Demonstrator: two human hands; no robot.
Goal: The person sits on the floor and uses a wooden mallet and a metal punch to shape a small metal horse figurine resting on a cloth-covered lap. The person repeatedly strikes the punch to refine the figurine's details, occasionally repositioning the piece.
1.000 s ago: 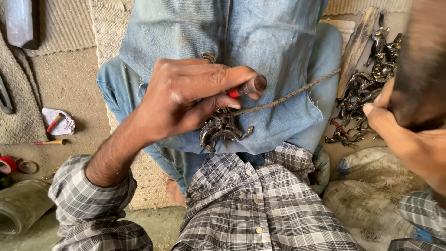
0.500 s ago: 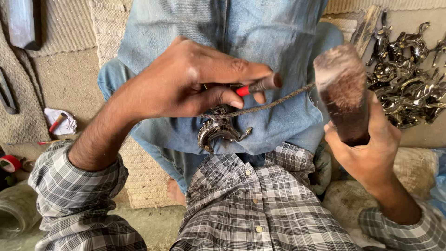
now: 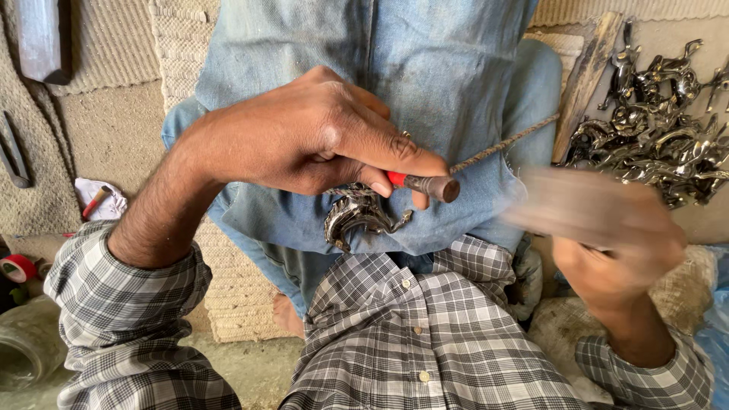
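The left hand is closed around one short metal punch. The punch has a red band near the fingers, and its flat round end points to the right. Under this hand lies one small curved metal piece, dark and shiny, on the blue cloth that covers the lap. I cannot tell if the tip of the punch touches this piece, because the fingers hide it.

The right hand is closed around one hammer, which is strongly blurred; its head is just beside the round end of the punch. One thin twisted rod goes from the punch up to the right, over the blue cloth.

At the right there is one pile of shiny metal figures; they lie too close together to count. One wooden stick leans beside the pile.

At the left I count one red tape roll, one white rag with a small red tool on it, one glass jar and one dark bar.

The person wears a grey checked shirt and sits on the floor, which is covered with woven mats of beige colour.
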